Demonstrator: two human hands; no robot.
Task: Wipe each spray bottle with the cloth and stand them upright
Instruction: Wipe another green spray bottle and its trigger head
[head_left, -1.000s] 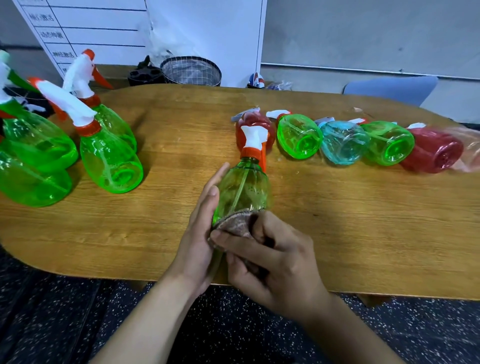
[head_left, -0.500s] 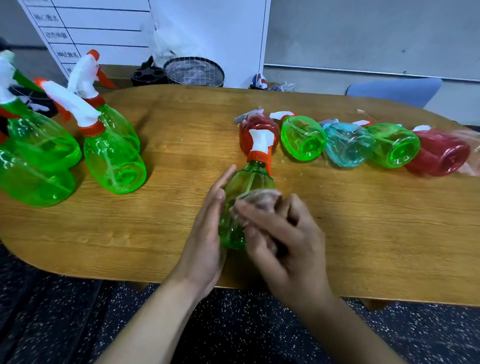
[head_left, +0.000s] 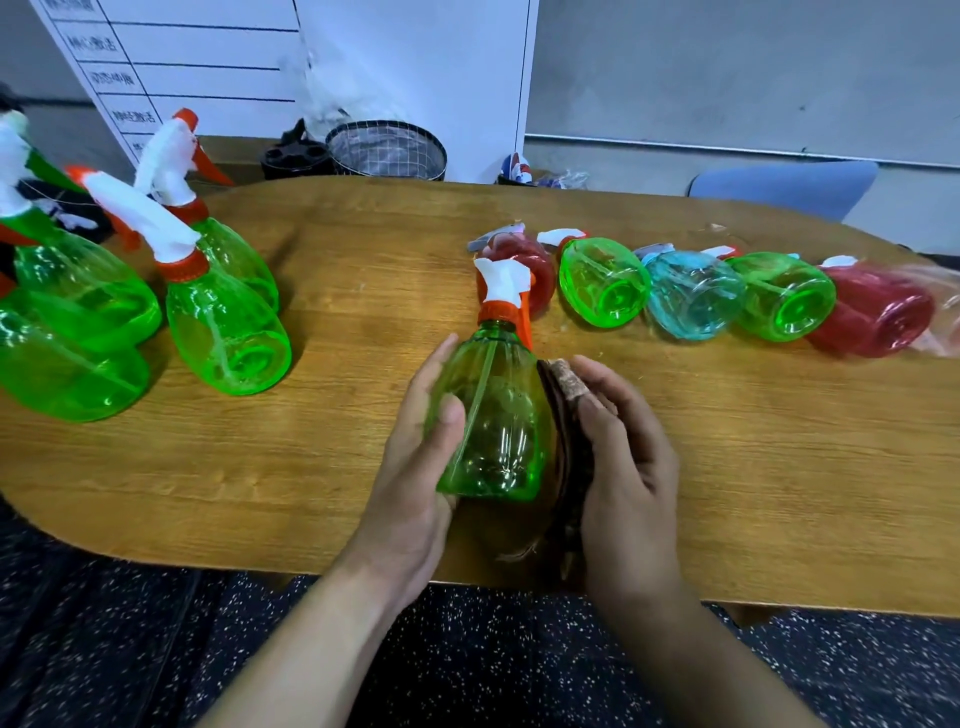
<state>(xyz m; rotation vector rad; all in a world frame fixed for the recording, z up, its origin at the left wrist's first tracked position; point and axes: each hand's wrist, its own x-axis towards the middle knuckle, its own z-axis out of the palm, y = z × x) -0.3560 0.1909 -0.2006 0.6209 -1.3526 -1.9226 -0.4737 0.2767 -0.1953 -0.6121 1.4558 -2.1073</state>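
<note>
A green spray bottle (head_left: 493, 415) with a white and orange head lies on the wooden table (head_left: 337, 467), nozzle pointing away from me. My left hand (head_left: 415, 467) cups its left side, thumb over the body. My right hand (head_left: 623, 457) presses a brown cloth (head_left: 563, 415) against the bottle's right side. Several green bottles (head_left: 228, 338) stand upright at the left. A row of lying bottles runs along the far right: red (head_left: 530, 270), green (head_left: 602, 283), blue (head_left: 693, 296), green (head_left: 784, 296), red (head_left: 878, 312).
A mesh basket (head_left: 387, 150) and a black holder (head_left: 293, 158) sit behind the table by a whiteboard (head_left: 208, 67). A blue chair back (head_left: 784, 184) shows at the far right. The table's near edge runs just under my wrists.
The cloth in my right hand slid from the top of the bottle's body round to its right side. My left hand shifted its hold, thumb now over the body. The camera came closer.
</note>
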